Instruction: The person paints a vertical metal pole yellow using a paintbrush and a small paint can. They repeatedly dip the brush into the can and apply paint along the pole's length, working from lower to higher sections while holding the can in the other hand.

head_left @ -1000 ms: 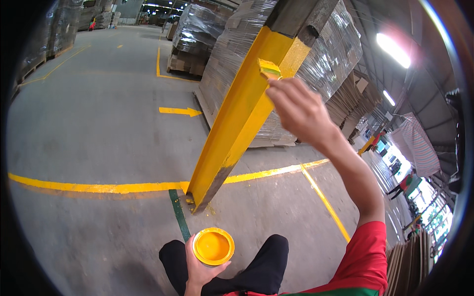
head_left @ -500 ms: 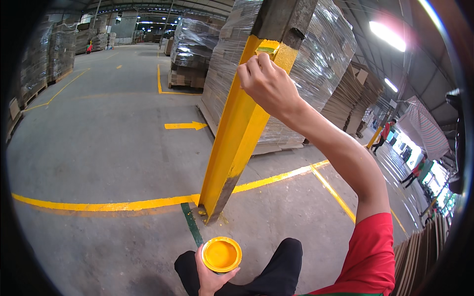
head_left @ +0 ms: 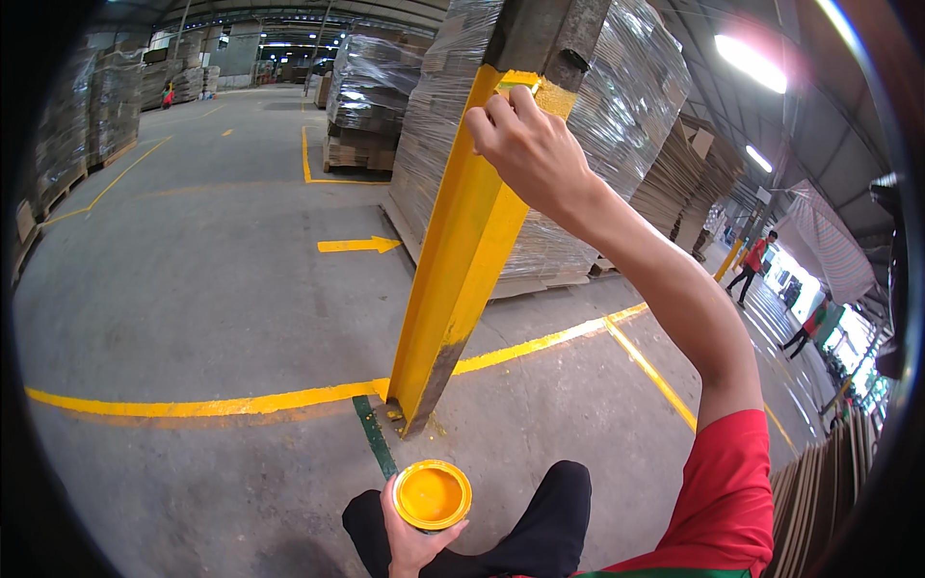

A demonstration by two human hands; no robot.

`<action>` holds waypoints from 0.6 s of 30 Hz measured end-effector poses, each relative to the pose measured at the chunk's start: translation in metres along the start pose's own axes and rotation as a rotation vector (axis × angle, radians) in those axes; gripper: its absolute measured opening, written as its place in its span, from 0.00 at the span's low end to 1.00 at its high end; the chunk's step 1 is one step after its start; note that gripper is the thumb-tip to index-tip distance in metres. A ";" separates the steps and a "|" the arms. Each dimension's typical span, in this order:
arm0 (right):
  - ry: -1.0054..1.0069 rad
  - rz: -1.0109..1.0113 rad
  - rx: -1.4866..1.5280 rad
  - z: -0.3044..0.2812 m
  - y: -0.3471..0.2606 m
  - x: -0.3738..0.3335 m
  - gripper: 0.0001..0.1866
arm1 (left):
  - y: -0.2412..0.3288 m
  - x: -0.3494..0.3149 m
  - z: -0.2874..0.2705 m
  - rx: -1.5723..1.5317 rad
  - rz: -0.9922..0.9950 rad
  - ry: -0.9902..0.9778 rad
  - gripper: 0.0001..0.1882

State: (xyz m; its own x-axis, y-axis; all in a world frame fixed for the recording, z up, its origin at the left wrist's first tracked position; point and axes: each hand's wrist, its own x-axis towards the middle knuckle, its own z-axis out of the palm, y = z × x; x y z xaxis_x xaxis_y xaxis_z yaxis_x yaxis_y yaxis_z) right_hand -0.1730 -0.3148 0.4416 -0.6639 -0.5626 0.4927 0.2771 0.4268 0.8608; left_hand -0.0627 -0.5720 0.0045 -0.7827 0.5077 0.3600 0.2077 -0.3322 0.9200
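The right hand's (head_left: 530, 149) grip is clamped on the brush (head_left: 519, 82), higher on the column (head_left: 453, 275) than a second ago; its bristle end lies beyond the fingers, near the yellow coat's upper edge. The left hand's (head_left: 411, 544) grip closes around the paint can (head_left: 467, 495). Yellow lines (head_left: 207, 407) cross the grey floor (head_left: 222, 313); a film-wrapped stack (head_left: 631, 106) stands behind the column.

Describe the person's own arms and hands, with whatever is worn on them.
The left hand and right hand are both ungloved, with no rings visible. The right arm wears a short red sleeve; below it the forearm is bare, with no watch or bracelet showing. The left sleeve is out of view.
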 end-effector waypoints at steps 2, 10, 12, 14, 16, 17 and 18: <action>-0.148 0.025 -0.049 -0.003 -0.001 -0.001 0.10 | 0.000 -0.001 0.001 -0.003 -0.001 0.003 0.62; -0.002 0.053 0.209 -0.010 0.011 -0.024 0.11 | 0.001 -0.003 0.002 -0.003 -0.004 0.010 0.62; 0.043 0.051 0.166 -0.001 0.006 -0.037 0.11 | 0.002 -0.005 0.004 -0.029 -0.013 0.026 0.62; 0.060 0.022 0.132 0.006 -0.021 -0.061 0.11 | 0.003 -0.006 0.005 -0.029 -0.018 0.028 0.62; 0.059 -0.011 0.213 0.012 -0.055 -0.092 0.11 | 0.004 -0.007 0.005 0.015 -0.028 0.011 0.63; 0.012 0.004 0.363 0.013 -0.069 -0.110 0.11 | 0.005 -0.008 0.005 0.014 -0.023 0.007 0.63; -0.033 0.026 0.497 0.013 -0.081 -0.126 0.12 | 0.005 -0.009 0.005 0.019 -0.019 0.006 0.63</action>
State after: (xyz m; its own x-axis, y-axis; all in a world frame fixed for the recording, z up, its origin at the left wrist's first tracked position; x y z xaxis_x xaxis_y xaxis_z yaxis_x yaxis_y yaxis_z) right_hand -0.1206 -0.2689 0.3083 -0.6849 -0.5282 0.5019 -0.0652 0.7305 0.6798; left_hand -0.0519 -0.5742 0.0063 -0.7903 0.5089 0.3413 0.2035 -0.3074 0.9296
